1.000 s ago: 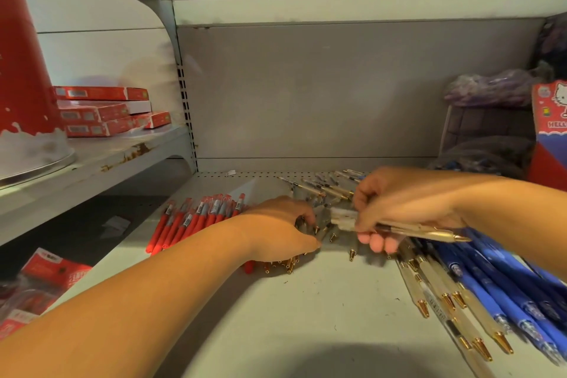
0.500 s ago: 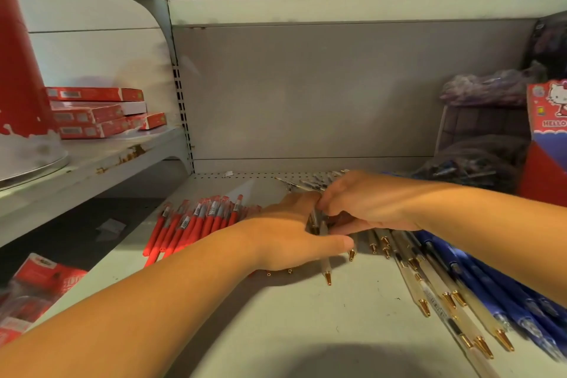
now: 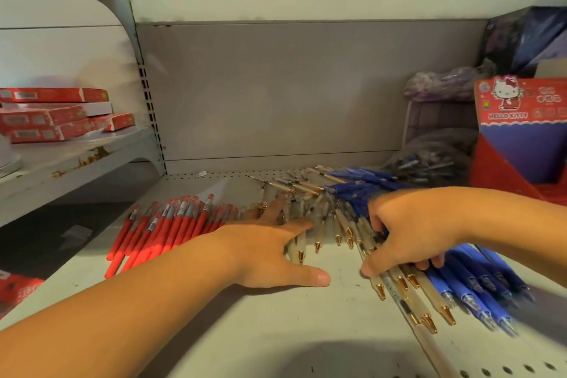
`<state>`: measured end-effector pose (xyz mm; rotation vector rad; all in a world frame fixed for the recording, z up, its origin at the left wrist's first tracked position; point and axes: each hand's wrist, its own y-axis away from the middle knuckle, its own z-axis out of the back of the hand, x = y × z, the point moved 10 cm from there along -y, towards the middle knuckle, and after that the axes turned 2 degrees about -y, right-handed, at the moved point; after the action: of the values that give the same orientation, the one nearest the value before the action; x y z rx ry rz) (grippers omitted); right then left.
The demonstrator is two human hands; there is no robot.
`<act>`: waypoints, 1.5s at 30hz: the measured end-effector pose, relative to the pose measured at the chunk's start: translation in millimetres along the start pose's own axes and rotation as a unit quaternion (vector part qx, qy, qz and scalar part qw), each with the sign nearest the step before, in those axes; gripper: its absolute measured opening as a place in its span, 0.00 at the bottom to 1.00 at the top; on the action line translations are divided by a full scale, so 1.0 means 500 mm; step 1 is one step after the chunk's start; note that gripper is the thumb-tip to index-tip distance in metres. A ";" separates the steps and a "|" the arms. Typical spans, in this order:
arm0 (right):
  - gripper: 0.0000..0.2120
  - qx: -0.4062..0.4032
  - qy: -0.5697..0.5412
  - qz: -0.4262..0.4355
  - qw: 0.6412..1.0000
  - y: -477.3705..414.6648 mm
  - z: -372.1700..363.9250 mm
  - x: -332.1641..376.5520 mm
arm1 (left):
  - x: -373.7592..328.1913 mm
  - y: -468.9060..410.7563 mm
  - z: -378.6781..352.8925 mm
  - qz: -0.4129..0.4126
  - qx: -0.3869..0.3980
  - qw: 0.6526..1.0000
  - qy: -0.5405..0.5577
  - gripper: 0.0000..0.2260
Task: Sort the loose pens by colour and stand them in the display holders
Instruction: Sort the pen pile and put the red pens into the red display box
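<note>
Red pens (image 3: 171, 230) lie side by side in a packed row toward the left edge of the shelf (image 3: 276, 331). Just beside them the left hand (image 3: 276, 252) lies flat, its fingers straight and spread. The fingertips rest on the clear pens (image 3: 331, 224) and the thumb on bare shelf. These gold-tipped clear pens fan across the middle of the shelf. The right hand (image 3: 408, 230) curls its fingers together over the right part of the fan, with the thumb closing on the same pens from the front. Blue pens (image 3: 478, 279) are heaped along the right edge, touching the clear ones. A red display box (image 3: 521, 138) stands in the back right corner.
</note>
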<state>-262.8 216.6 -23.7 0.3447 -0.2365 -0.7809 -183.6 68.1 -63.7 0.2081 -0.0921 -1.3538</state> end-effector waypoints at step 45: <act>0.13 -0.080 -0.193 -0.012 0.978 -0.027 0.023 -0.037 | 0.006 0.014 0.011 -0.015 0.018 1.000 0.009 0.36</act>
<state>-288.1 218.3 -19.8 0.0399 -0.5317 -0.8811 -177.0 65.9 -57.1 0.2529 -0.0996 -1.3805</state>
